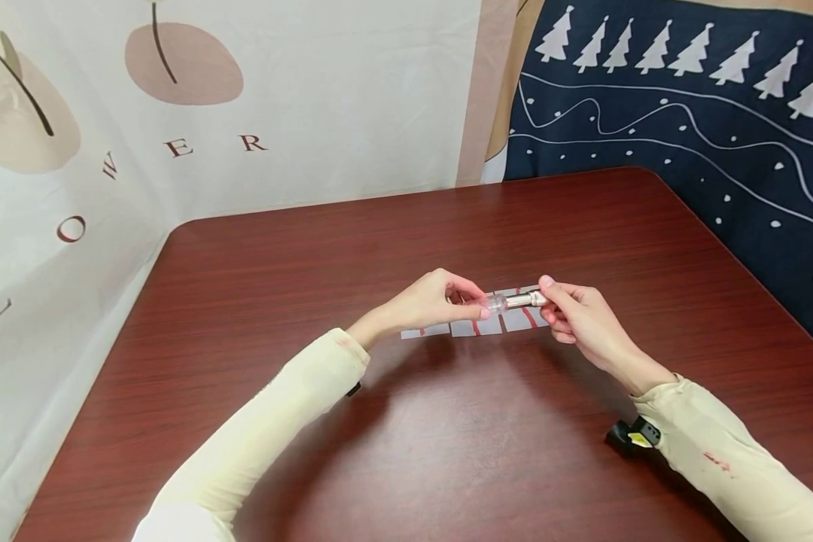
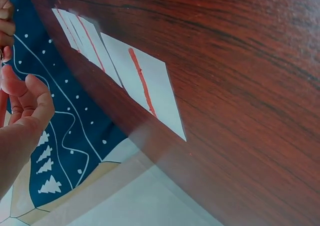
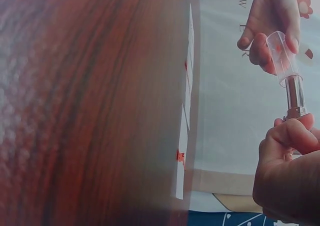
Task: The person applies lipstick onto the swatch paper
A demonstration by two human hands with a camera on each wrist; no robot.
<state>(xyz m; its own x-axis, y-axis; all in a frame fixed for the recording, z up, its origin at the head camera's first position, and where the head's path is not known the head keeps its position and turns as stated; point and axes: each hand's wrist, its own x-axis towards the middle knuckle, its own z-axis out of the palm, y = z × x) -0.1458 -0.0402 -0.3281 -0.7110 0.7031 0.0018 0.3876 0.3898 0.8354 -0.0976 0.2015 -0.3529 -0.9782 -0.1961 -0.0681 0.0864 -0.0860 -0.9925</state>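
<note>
Over the table's middle, my left hand (image 1: 440, 297) pinches a clear plastic cap (image 3: 282, 58) between thumb and fingers. My right hand (image 1: 586, 320) grips the base of a lipstick (image 1: 523, 299) with a shiny metallic tube. The cap's open end meets the tube's tip, the two held in one line. In the right wrist view the right hand (image 3: 290, 161) covers the lower part of the lipstick (image 3: 296, 93). Beneath both hands lie white paper cards (image 1: 476, 327), each bearing a red stroke; the left wrist view shows the nearest card (image 2: 157, 85) whole.
The dark red wooden table (image 1: 447, 444) reaches back to a white cloth (image 1: 352, 98) with printed letters and a navy cloth (image 1: 650, 135) with white trees. A black wrist camera (image 1: 626, 436) is strapped under the right sleeve (image 1: 725, 444).
</note>
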